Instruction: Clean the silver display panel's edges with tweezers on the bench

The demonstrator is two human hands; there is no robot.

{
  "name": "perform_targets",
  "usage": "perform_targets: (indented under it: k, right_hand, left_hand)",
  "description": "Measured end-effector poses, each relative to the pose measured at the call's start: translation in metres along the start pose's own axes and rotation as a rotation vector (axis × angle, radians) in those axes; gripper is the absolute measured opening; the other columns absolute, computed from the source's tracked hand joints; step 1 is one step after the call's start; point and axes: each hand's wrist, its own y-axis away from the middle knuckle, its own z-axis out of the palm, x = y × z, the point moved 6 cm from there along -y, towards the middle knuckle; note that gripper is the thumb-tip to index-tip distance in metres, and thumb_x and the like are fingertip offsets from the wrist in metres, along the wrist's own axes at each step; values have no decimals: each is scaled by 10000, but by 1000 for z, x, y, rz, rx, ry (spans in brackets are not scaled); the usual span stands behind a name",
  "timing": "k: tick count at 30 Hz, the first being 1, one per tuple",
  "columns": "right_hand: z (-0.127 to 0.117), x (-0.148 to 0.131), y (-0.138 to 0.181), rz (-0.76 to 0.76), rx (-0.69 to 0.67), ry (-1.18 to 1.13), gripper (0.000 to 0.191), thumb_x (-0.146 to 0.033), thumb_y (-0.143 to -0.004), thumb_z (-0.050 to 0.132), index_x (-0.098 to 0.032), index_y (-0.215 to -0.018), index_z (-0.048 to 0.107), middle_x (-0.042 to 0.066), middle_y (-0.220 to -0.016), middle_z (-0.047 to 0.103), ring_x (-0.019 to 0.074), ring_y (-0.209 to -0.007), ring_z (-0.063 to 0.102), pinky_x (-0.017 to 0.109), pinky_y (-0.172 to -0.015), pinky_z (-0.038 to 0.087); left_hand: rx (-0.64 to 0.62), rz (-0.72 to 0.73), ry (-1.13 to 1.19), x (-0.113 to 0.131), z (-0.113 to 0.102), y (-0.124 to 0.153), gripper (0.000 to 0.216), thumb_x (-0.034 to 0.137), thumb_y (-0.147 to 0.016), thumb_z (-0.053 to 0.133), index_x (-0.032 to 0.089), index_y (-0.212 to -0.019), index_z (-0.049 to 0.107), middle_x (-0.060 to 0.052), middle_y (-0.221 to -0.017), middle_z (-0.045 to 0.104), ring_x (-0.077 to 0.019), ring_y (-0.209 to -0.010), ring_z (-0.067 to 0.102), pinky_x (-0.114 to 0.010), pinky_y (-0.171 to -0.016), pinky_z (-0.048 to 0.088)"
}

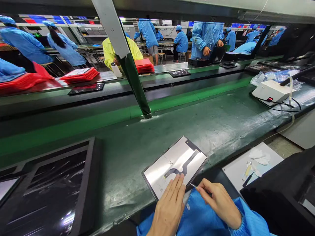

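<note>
A tablet-sized display panel (157, 175) lies with its silvery back up near the bench's front edge, turned at an angle. A dark S-shaped flex cable (182, 169) runs across that back. My left hand (170, 200) rests flat on the panel's near side, fingers stretched out and close to the cable. At the panel's near right edge, my right hand (218, 199) pinches a thin pointed metal tool (193, 185). Its tip points left towards the panel; most of the tool is hidden by the fingers.
A black foam tray (92, 170) with film-covered panels stands at left. A slanted post (134, 82) rises from the green bench (123, 150). A white device (272, 92) with cables sits right. A white board (273, 155) holds small tools. Across the line, co-workers (206, 36) work.
</note>
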Motion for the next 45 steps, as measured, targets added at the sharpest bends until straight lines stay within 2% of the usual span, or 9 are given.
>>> perform_targets:
  k: [10, 19, 24, 27, 31, 35, 39, 42, 45]
  right_hand:
    - [1, -8, 12, -168, 165, 186, 385, -378, -1058, 286, -244, -771, 505, -25, -607, 664, 136, -449, 626, 242, -472, 387]
    - [-2, -14, 11, -234, 209, 297, 429, -369, -1075, 221, -237, -781, 504, -27, -591, 656, 133, -464, 655, 244, -463, 383]
    - [0, -12, 11, -223, 172, 306, 408, -332, -1072, 239, -240, -770, 498, -19, -598, 657, 139, -474, 650, 243, -477, 378]
    - [1, -7, 7, -160, 101, 241, 330, -277, -1048, 326, -238, -770, 498, -20, -616, 666, 147, -506, 662, 240, -499, 382]
    - [2, 2, -1, 6, -57, 137, 237, -234, -985, 489, -240, -749, 510, -46, -588, 652, 153, -529, 656, 234, -520, 377]
    - [1, 5, -5, 86, -130, 137, 240, -266, -983, 507, -246, -744, 502, -58, -561, 630, 160, -534, 648, 238, -514, 356]
    - [1, 0, -1, -35, -74, 168, 120, -242, -985, 484, -246, -866, 488, -52, -643, 655, 152, -555, 657, 233, -527, 387]
    - [-2, -8, 3, -199, 15, 251, 260, -270, -1035, 358, -243, -804, 475, -17, -695, 650, 149, -565, 642, 243, -525, 400]
    - [-3, -11, 5, -266, 54, 305, 391, -305, -1065, 247, -236, -770, 494, 2, -687, 641, 151, -568, 638, 254, -524, 397]
  left_hand:
    - [19, -4, -12, 1, -1, 0, 379, -11, -886, 368, 59, -1149, 632, -105, -1233, 704, -206, -1165, 652, -289, -1098, 418]
    - [29, 8, -20, 2, -1, 0, 387, -15, -885, 373, 51, -1173, 623, -111, -1218, 710, -205, -1177, 645, -288, -1096, 420]
    - [18, 10, -20, 1, 2, 3, 377, -10, -890, 383, 60, -1164, 631, -121, -1249, 693, -202, -1253, 592, -291, -1094, 435]
    - [-2, 28, -25, 1, 6, 7, 373, 6, -906, 383, 111, -1134, 658, -125, -1277, 677, -220, -1294, 558, -320, -1056, 481]
    - [-31, 14, -39, 1, 11, 12, 438, 39, -934, 400, 185, -1287, 614, -117, -1358, 623, -234, -1307, 545, -350, -1024, 510]
    - [-58, 16, -34, 3, 14, 15, 437, 74, -954, 410, 182, -1343, 577, -124, -1423, 565, -244, -1341, 508, -366, -1035, 501]
    - [-62, 12, -20, 4, 13, 14, 427, 83, -958, 405, 173, -1336, 582, -122, -1433, 555, -246, -1365, 478, -363, -1045, 490]
    - [-49, 6, -21, 3, 10, 11, 431, 62, -949, 396, 173, -1314, 597, -122, -1401, 585, -250, -1328, 522, -369, -1035, 498]
    - [-46, -10, -10, 1, 6, 8, 457, 21, -925, 378, 134, -1319, 582, -112, -1340, 636, -225, -1263, 587, -333, -1041, 494]
